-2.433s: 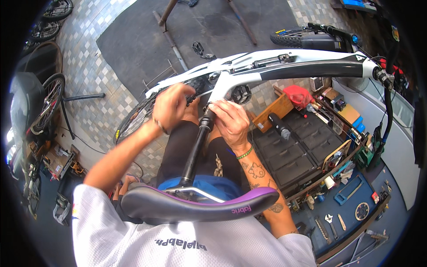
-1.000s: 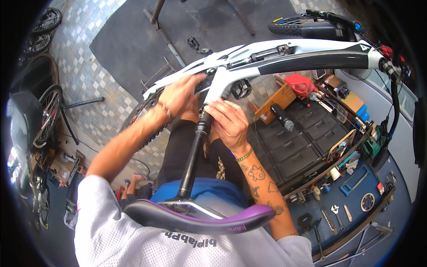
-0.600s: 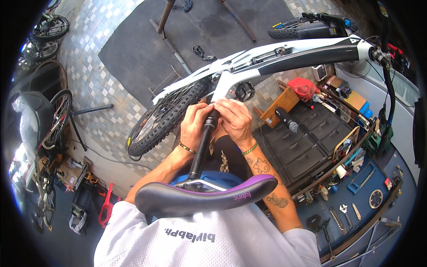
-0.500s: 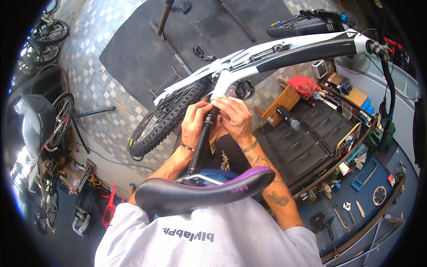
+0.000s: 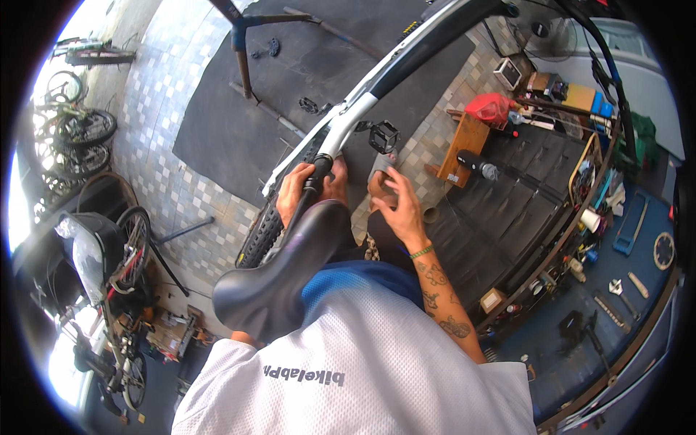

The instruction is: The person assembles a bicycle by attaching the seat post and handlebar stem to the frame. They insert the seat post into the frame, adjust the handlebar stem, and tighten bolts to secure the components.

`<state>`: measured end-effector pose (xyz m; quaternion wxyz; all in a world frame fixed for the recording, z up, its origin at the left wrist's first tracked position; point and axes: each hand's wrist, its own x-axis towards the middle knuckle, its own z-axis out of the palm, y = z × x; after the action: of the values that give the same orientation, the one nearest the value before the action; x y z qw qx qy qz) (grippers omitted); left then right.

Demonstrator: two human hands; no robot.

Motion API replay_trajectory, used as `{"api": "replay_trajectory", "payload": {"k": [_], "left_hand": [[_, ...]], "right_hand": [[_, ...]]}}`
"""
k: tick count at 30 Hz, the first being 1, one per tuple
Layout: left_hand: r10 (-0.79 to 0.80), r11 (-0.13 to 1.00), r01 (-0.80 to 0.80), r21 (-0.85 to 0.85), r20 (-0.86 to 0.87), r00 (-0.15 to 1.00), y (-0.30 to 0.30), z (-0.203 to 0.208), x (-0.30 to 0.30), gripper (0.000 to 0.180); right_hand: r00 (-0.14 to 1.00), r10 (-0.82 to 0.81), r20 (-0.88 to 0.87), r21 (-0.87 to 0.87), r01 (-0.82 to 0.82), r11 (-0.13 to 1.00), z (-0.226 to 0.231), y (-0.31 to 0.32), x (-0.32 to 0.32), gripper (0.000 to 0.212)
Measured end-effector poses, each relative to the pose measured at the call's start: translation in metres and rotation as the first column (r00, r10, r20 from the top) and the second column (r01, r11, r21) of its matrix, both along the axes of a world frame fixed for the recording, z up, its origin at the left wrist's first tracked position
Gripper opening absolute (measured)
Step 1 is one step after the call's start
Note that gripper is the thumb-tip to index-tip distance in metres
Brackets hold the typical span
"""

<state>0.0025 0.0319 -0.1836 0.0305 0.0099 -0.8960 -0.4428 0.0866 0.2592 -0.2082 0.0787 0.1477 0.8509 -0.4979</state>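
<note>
Your head-worn fisheye camera looks steeply down your own chest, so close that the black saddle (image 5: 279, 272) fills the centre. The bicycle frame (image 5: 395, 69) runs away toward the top, tiled floor (image 5: 156, 123) curves off left, and the tool-strewn desk (image 5: 638, 290) bends along the right rim.
</note>
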Motion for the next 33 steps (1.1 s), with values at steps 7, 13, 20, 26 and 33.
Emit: {"api": "replay_trajectory", "payload": {"k": [7,13,20,26,33], "left_hand": [[-0.092,0.992,0.092,-0.090,0.004,0.996,-0.022,0.030,0.002,0.039],[-0.052,0.986,0.054,-0.156,0.018,0.998,-0.023,0.047,0.003,0.036],[-0.063,0.965,0.060,-0.256,-0.005,0.998,-0.037,0.057,0.007,0.034],[-0.104,0.943,0.089,-0.321,-0.030,0.994,-0.034,0.072,0.015,0.032],[-0.101,0.964,0.091,-0.250,-0.027,0.994,-0.042,0.064,0.010,0.033]], "right_hand": [[0.891,-0.360,0.277,0.112,0.342,0.933,-0.017,0.086,0.166,0.072],[0.765,-0.480,0.429,0.144,0.467,0.873,-0.027,0.125,0.293,0.063],[0.676,-0.503,0.539,0.157,0.506,0.848,-0.011,0.152,0.373,0.058],[0.637,-0.490,0.595,0.119,0.532,0.838,-0.003,0.177,0.405,0.060],[0.794,-0.354,0.494,0.097,0.354,0.930,0.015,0.196,0.317,0.053]]}}
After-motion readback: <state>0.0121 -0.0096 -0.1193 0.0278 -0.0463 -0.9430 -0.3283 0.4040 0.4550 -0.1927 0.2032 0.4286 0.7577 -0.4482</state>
